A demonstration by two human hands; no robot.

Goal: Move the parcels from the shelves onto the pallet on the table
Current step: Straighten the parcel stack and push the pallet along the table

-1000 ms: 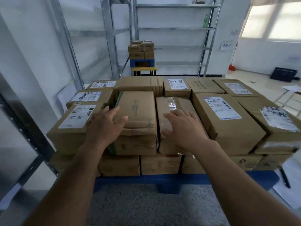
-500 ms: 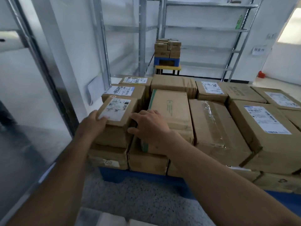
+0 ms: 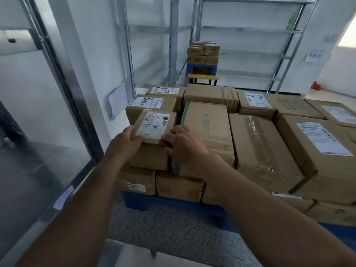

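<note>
Small parcel [image 3: 154, 139]: a brown carton with a white label on top, sitting at the near left corner of the top layer, on the pallet [image 3: 173, 204].
Left hand [image 3: 126, 142]: on the small parcel's near left corner — thumb lying over the top edge by the label, fingers wrapped down the left side; the grip is closed on the carton.
Right hand [image 3: 183, 146]: on the small parcel's near right corner, fingers curled over the top edge and the gap beside it; this grip also clasps the carton.
Green-edged parcel [image 3: 207, 135]: just right of the small parcel, touching it, partly under the right hand's wrist.
Taped parcel [image 3: 258, 145]: right of the green-edged one, clear tape shining on its top.
Labelled parcel [image 3: 317, 151]: further right of the small parcel, a large white-and-blue label on top.
Back row: more brown cartons behind the small parcel, several with labels facing up.
Lower layer: cartons under the small parcel, one with a handwritten sticker on its front.
Pallet: blue, under the whole stack, its front edge showing below the lower layer.
Table [image 3: 173, 234]: speckled grey surface carrying the pallet, in front of the small parcel.
Shelves [image 3: 250, 31]: grey metal racks well behind the small parcel, against the white wall.
Far stack [image 3: 203, 53]: a few cartons on a blue crate atop a yellow stool — far behind the small parcel.
</note>
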